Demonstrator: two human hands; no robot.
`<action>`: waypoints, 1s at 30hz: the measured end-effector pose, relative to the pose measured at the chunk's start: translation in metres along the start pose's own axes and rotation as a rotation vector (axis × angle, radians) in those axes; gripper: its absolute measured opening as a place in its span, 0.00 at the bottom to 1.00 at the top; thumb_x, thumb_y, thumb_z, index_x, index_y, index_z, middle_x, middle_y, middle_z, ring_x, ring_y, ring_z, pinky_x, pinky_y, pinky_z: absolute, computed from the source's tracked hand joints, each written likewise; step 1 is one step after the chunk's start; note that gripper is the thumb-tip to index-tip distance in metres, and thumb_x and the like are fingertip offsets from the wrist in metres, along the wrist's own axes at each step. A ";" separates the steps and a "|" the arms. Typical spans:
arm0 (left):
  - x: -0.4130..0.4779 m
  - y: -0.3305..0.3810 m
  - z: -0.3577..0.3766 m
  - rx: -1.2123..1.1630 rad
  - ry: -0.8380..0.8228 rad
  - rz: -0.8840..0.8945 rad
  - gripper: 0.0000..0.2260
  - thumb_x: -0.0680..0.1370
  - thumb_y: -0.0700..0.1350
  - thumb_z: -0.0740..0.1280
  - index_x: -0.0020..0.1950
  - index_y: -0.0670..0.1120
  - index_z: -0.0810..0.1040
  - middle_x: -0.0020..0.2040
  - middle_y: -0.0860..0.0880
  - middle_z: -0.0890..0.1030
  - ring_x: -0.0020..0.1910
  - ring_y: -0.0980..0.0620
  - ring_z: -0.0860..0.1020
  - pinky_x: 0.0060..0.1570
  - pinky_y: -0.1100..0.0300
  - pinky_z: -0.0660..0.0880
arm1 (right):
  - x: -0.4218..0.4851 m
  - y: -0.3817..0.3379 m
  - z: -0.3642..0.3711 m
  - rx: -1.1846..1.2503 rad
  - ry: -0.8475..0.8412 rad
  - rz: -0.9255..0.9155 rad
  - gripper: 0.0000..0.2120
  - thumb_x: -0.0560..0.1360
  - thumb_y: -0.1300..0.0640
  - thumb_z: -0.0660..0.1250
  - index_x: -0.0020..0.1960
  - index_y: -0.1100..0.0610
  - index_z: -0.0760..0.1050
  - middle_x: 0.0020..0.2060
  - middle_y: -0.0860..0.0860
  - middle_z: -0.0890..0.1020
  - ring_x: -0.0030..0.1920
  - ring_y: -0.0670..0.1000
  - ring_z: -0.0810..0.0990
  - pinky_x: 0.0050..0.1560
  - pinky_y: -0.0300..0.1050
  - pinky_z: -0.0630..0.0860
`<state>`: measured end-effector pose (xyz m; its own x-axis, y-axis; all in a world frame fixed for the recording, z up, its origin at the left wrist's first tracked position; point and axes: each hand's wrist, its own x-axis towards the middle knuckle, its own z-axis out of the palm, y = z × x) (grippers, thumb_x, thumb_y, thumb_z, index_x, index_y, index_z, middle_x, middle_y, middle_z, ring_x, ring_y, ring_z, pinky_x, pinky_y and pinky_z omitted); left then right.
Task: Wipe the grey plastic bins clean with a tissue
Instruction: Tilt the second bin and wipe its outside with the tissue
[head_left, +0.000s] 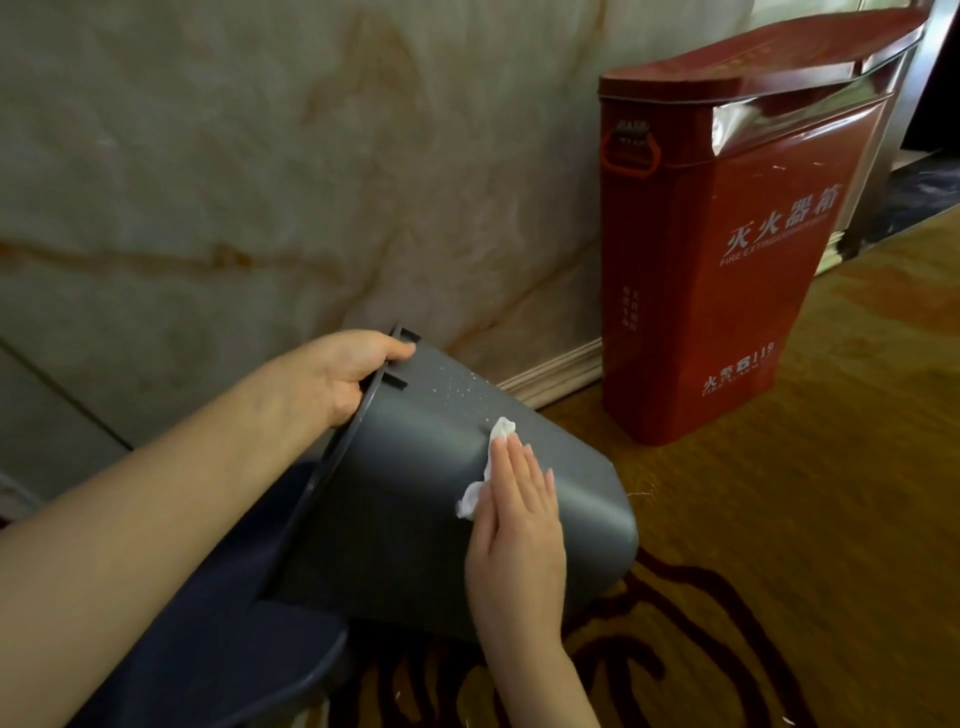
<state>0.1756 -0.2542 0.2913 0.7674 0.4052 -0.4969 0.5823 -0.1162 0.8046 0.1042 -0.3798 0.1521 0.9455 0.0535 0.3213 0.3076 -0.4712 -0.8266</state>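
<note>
Grey round plastic bin: tipped on patterned carpet, centre frame. Left hand, at 11 o'clock, fingers clasping rim. Right hand, fingers flat, pressing crumpled white tissue on wall. Step: wiping exterior. Next, likely: white specks at 12 o'clock.

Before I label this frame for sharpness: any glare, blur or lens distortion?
Head view: glare on the red fire extinguisher box's shiny upper corner; wide-angle bending tilts the box and wall; the grey bin and tissue look sharp, edges soften slightly.
</note>
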 end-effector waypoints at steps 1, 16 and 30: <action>-0.002 0.000 0.002 -0.038 -0.010 0.015 0.10 0.78 0.44 0.59 0.44 0.40 0.75 0.40 0.43 0.79 0.38 0.47 0.78 0.38 0.52 0.75 | 0.002 -0.002 0.001 0.014 -0.023 -0.009 0.25 0.80 0.61 0.54 0.74 0.52 0.52 0.74 0.45 0.56 0.73 0.40 0.46 0.75 0.43 0.44; -0.001 -0.042 -0.002 -0.293 -0.106 0.262 0.14 0.80 0.47 0.56 0.48 0.42 0.79 0.36 0.48 0.86 0.36 0.54 0.84 0.32 0.63 0.80 | 0.064 -0.016 0.010 -0.015 -0.225 -0.315 0.26 0.80 0.60 0.54 0.75 0.51 0.50 0.76 0.47 0.53 0.75 0.45 0.47 0.73 0.43 0.40; 0.000 -0.042 -0.008 -0.331 -0.217 0.137 0.12 0.79 0.45 0.56 0.50 0.44 0.78 0.37 0.48 0.86 0.36 0.52 0.84 0.39 0.53 0.75 | 0.044 0.126 -0.023 -0.012 0.037 0.379 0.22 0.82 0.51 0.46 0.75 0.51 0.51 0.75 0.49 0.56 0.74 0.47 0.52 0.72 0.45 0.51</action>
<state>0.1494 -0.2417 0.2601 0.8911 0.2017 -0.4065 0.3804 0.1564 0.9115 0.1821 -0.4573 0.0734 0.9873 -0.1583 0.0106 -0.0646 -0.4622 -0.8844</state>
